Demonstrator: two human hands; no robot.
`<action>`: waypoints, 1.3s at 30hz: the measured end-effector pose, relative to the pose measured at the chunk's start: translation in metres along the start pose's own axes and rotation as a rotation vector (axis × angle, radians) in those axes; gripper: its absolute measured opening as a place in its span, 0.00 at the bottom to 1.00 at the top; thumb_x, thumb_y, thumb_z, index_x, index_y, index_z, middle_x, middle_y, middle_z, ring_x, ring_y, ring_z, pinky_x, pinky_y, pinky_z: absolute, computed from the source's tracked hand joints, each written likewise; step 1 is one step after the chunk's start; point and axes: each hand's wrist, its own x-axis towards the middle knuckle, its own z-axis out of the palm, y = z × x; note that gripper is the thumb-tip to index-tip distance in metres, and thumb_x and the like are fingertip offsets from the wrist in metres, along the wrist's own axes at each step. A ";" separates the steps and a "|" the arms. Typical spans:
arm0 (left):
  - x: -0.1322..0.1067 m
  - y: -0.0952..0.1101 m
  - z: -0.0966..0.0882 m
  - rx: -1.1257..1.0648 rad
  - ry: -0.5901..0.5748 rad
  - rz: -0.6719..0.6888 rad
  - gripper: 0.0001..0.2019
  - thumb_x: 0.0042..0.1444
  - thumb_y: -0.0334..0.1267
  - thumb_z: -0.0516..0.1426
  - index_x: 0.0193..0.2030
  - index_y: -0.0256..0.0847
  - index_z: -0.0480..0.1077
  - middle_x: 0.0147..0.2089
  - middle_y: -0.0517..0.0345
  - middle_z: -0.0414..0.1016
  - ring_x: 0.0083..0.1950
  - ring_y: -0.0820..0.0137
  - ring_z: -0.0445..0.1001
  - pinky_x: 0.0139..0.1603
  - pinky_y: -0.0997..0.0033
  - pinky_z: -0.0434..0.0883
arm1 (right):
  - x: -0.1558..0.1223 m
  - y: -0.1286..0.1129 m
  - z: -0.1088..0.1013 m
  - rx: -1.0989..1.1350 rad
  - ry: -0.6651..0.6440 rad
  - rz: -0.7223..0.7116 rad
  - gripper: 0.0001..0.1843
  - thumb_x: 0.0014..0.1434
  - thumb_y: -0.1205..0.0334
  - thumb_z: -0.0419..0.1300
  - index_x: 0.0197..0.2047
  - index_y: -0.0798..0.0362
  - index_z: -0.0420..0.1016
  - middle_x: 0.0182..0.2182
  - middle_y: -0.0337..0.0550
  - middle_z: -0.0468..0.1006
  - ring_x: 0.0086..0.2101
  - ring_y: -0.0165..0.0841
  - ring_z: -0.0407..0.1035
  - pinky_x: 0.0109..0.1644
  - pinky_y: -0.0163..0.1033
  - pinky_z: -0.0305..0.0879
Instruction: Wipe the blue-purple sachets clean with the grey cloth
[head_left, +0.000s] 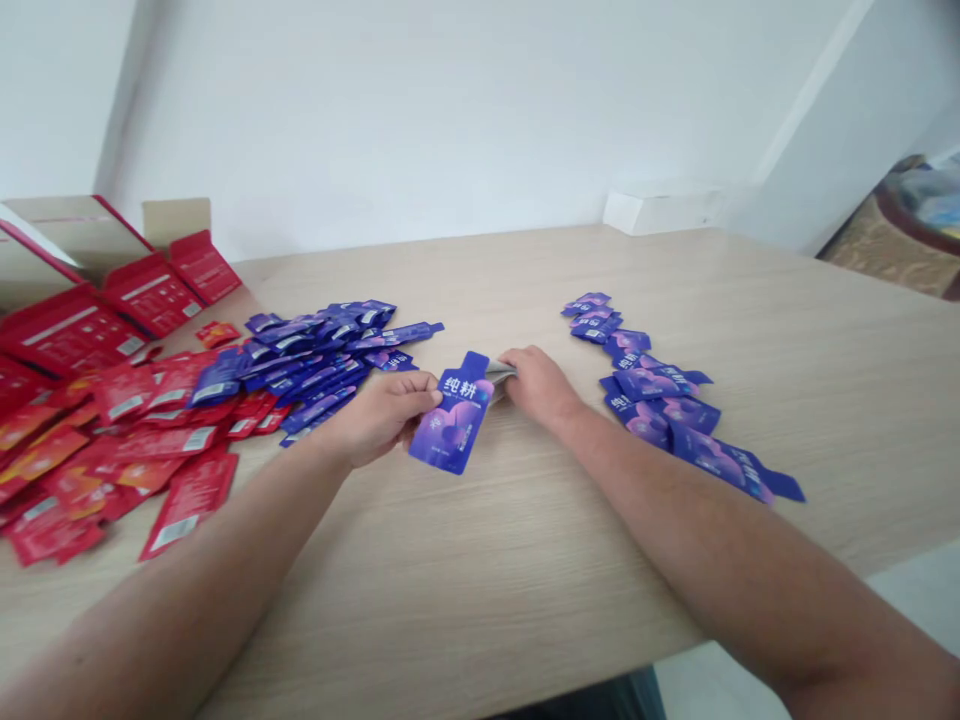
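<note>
A purple spouted pouch [452, 418] with white lettering and a pink pattern is pinched at its left edge between the thumb and fingers of my left hand [386, 415]. My right hand [541, 385] is closed around a greyish folded piece [499, 372], perhaps cloth or paper, which meets the pouch's upper right edge; most of it is hidden. A heap of similar purple pouches [322, 350] lies left of my left hand. To the right of my right hand, more purple pouches [649, 382] run in an overlapping row toward my forearm.
Red and orange sachets [142, 430] spread over the table's left side, partly under the purple heap. Opened red cardboard boxes [150, 295] stand behind them. A white box [664, 212] sits against the wall at the back of the wooden table [450, 580].
</note>
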 end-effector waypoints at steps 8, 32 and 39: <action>0.005 -0.031 -0.019 0.412 -0.148 -0.133 0.11 0.53 0.45 0.56 0.29 0.40 0.68 0.18 0.65 0.65 0.16 0.77 0.63 0.14 0.80 0.56 | 0.011 0.011 -0.003 0.049 0.126 0.101 0.15 0.58 0.67 0.55 0.47 0.53 0.76 0.42 0.47 0.79 0.43 0.38 0.70 0.48 0.41 0.65; 0.010 -0.039 -0.028 0.575 -0.084 -0.119 0.08 0.53 0.39 0.52 0.29 0.41 0.70 0.19 0.63 0.70 0.19 0.75 0.67 0.16 0.80 0.59 | -0.023 -0.079 0.014 0.228 -0.319 -0.500 0.19 0.53 0.77 0.58 0.46 0.49 0.76 0.41 0.46 0.74 0.44 0.38 0.68 0.51 0.45 0.66; 0.011 -0.044 -0.032 0.581 -0.126 -0.065 0.09 0.53 0.39 0.51 0.29 0.42 0.70 0.19 0.63 0.69 0.18 0.75 0.66 0.15 0.79 0.60 | -0.027 -0.083 0.017 0.226 -0.387 -0.592 0.18 0.56 0.75 0.58 0.48 0.49 0.76 0.43 0.46 0.75 0.45 0.37 0.68 0.52 0.44 0.66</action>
